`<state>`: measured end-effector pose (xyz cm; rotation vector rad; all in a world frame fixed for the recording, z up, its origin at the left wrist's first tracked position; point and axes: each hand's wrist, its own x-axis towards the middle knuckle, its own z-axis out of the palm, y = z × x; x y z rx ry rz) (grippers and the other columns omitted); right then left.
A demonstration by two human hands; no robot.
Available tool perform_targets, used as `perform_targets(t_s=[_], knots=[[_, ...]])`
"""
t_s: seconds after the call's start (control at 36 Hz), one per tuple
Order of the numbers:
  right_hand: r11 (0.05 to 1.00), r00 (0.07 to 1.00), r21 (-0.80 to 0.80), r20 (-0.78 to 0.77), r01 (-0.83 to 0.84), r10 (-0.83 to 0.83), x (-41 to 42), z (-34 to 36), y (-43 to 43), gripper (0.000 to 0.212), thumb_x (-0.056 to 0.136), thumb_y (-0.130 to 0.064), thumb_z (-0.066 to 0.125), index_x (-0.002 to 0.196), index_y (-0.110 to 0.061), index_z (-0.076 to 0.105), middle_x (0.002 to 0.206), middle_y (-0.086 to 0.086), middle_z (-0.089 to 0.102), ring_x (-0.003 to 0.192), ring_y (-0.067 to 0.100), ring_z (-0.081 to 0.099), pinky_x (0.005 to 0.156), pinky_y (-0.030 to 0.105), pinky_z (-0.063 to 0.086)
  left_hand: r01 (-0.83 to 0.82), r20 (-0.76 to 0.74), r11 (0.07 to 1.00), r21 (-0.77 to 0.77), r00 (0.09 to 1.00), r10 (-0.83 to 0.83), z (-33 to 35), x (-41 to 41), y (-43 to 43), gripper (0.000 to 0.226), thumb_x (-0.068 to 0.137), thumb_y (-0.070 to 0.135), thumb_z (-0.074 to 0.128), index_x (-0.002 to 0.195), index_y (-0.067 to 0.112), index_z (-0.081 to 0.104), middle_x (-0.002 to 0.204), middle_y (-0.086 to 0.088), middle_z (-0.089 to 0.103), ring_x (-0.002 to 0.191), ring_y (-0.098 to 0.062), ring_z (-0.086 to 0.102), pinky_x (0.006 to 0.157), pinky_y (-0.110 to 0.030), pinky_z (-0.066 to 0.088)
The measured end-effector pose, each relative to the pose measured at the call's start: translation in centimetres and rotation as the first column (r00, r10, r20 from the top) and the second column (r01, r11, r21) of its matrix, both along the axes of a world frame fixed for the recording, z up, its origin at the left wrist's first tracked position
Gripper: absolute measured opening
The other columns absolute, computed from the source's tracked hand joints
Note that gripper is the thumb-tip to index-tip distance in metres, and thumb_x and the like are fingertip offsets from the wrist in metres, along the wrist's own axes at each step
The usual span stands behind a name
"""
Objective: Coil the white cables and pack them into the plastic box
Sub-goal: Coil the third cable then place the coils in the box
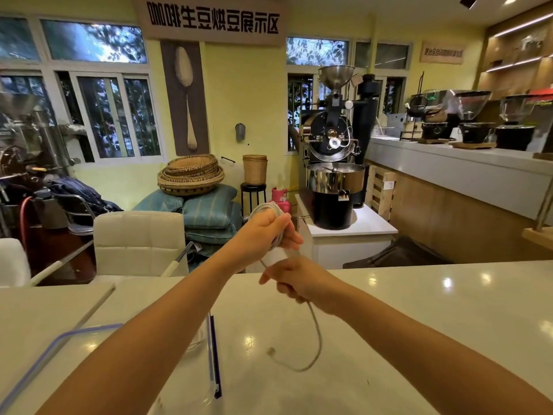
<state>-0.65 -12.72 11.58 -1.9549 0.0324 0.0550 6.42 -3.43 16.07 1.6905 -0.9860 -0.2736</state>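
- White cable coil sits gripped in our left hand above the table's far edge; loosen, and loops spring apart.
- Our right hand grips the strand; the tail's plug may snag.
- Plastic box, near-left corner, could get knocked.
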Motion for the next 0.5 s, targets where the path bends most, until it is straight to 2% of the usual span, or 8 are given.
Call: perform_targets(t_s=[0.08, 0.14, 0.17, 0.22, 0.31, 0.39, 0.5], knots=[[0.961, 0.998, -0.277, 0.058, 0.017, -0.001, -0.9, 1.8, -0.4, 0.031, 0.095, -0.024, 0.043, 0.096, -0.003, 0.066, 0.058, -0.004, 0.042, 0.05, 0.005, 0.034, 0.045, 0.013, 0.027, -0.117, 0.155, 0.989, 0.094, 0.983, 0.101, -0.4, 1.0, 0.2, 0.034, 0.097, 0.015, 0.033, 0.07, 0.013, 0.053, 0.072, -0.001, 0.062, 0.07, -0.013, 0.061, 0.071, -0.022, 0.053], [0.909, 0.993, -0.416, 0.117, 0.021, 0.031, -1.3, 3.1, -0.9, 0.03, 0.094, -0.023, 0.045, 0.098, -0.002, 0.066, 0.062, -0.006, 0.044, 0.055, 0.003, 0.039, 0.051, 0.013, 0.03, -0.145, 0.196, 0.98, 0.133, 0.974, 0.117, -0.7, 1.3, 0.5, 0.035, 0.097, 0.016, 0.034, 0.067, 0.015, 0.053, 0.07, -0.001, 0.06, 0.069, -0.014, 0.06, 0.075, -0.031, 0.053], [0.887, 0.988, -0.461, 0.147, 0.033, 0.04, -1.3, 3.7, -1.3, 0.029, 0.093, -0.023, 0.047, 0.096, -0.002, 0.067, 0.063, -0.006, 0.046, 0.057, 0.004, 0.04, 0.053, 0.014, 0.032, -0.146, 0.202, 0.975, 0.166, 0.973, 0.112, -0.8, 1.3, 0.7, 0.036, 0.097, 0.016, 0.034, 0.066, 0.016, 0.053, 0.069, -0.001, 0.059, 0.066, -0.012, 0.059, 0.073, -0.03, 0.053], [0.852, 0.977, -0.521, 0.203, 0.051, 0.066, -1.2, 5.1, -2.0, 0.025, 0.091, -0.023, 0.049, 0.089, -0.004, 0.067, 0.063, -0.004, 0.049, 0.056, 0.008, 0.042, 0.055, 0.015, 0.034, -0.067, 0.12, 0.971, 0.231, 0.992, 0.04, -1.1, 0.9, 0.9, 0.037, 0.097, 0.016, 0.032, 0.067, 0.013, 0.053, 0.067, -0.004, 0.057, 0.059, -0.006, 0.059, 0.062, -0.02, 0.051], [0.791, 0.959, -0.606, 0.263, 0.079, 0.106, -0.9, 6.8, -3.3, 0.022, 0.088, -0.023, 0.054, 0.081, -0.006, 0.066, 0.058, -0.005, 0.05, 0.049, 0.005, 0.042, 0.05, 0.014, 0.035, 0.182, -0.12, 0.957, 0.225, 0.98, -0.158, -1.6, 0.2, 1.3, 0.039, 0.098, 0.014, 0.025, 0.073, 0.006, 0.053, 0.065, -0.008, 0.062, 0.057, -0.013, 0.061, 0.057, -0.02, 0.052], [0.832, 0.943, -0.548, 0.315, 0.086, 0.109, -0.7, 8.0, -4.7, 0.019, 0.083, -0.02, 0.061, 0.067, -0.011, 0.065, 0.053, -0.005, 0.049, 0.038, -0.004, 0.046, 0.042, 0.006, 0.036, 0.296, -0.265, 0.948, 0.121, 0.93, -0.256, -1.8, -0.3, 1.8, 0.042, 0.098, 0.019, 0.02, 0.074, 0.005, 0.053, 0.055, -0.002, 0.066, 0.052, -0.012, 0.06, 0.052, -0.018, 0.048], [0.945, 0.917, -0.318, 0.393, 0.071, 0.063, -0.3, 8.2, -6.5, 0.021, 0.08, -0.011, 0.064, 0.061, -0.021, 0.065, 0.06, 0.002, 0.057, 0.046, -0.005, 0.05, 0.051, 0.006, 0.042, 0.395, -0.378, 0.919, -0.019, 0.848, -0.372, -1.2, -0.9, 2.1, 0.044, 0.092, 0.033, 0.025, 0.074, 0.006, 0.054, 0.051, -0.003, 0.064, 0.047, -0.014, 0.059, 0.051, -0.02, 0.047]])
